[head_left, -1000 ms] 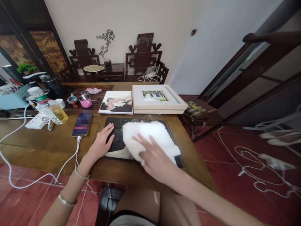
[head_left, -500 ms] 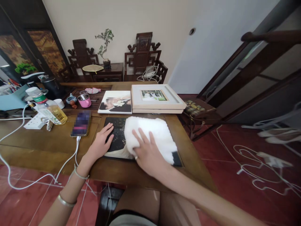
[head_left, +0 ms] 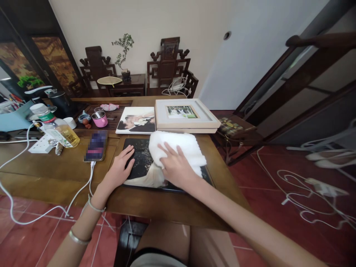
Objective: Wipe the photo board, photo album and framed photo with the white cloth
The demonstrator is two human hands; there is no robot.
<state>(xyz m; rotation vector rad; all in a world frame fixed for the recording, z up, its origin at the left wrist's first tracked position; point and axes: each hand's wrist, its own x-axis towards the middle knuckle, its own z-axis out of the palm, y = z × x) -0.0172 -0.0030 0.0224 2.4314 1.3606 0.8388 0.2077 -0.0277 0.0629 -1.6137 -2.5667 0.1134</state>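
A dark photo panel [head_left: 141, 151] with a pale dress-like image lies flat near the table's front edge. My left hand [head_left: 121, 165] rests with its fingers stretched out over the panel's left edge. Over the panel's right part is a folded white towel [head_left: 183, 144]. My right hand [head_left: 178, 168] holds the towel from above against the panel, its fingers partly spread over the fabric and the thumb side hidden. Small light specks show on the panel's dark surface, left of the towel.
Behind the panel lie a smaller photo panel [head_left: 135, 120] and a boxy light-wood picture frame [head_left: 186, 115]. To the left are a phone [head_left: 96, 146] on a white cable, a bottle [head_left: 59, 128], a power strip [head_left: 41, 144] and a pink mug [head_left: 99, 119].
My right hand has pushed the towel away from me, toward the panel's far edge. More of the panel's lower part now shows. My left hand has stayed in place.
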